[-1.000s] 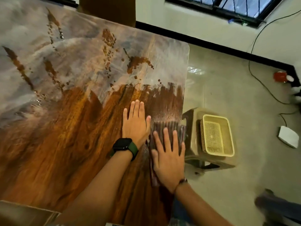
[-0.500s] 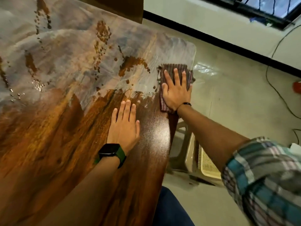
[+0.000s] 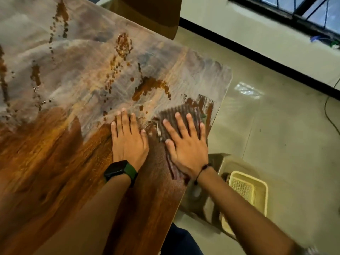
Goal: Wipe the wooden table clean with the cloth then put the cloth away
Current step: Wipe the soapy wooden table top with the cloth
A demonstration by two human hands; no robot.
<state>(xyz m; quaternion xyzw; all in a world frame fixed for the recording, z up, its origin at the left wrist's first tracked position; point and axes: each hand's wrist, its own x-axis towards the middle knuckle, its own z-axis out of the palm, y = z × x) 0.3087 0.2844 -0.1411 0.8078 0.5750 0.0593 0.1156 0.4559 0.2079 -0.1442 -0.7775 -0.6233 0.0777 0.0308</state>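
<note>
Much of the brown wooden tabletop far from the person carries a grey film with rusty blotches; the near part shows bare grain. Beside its right edge on the pale tiled floor stands a plastic stool bearing a cream mesh basket. Right hand, fingers straight and spread, presses the dark ribbed cloth flat near that edge. Left hand lies flat just beside it, a black watch with green strap on its wrist.
</note>
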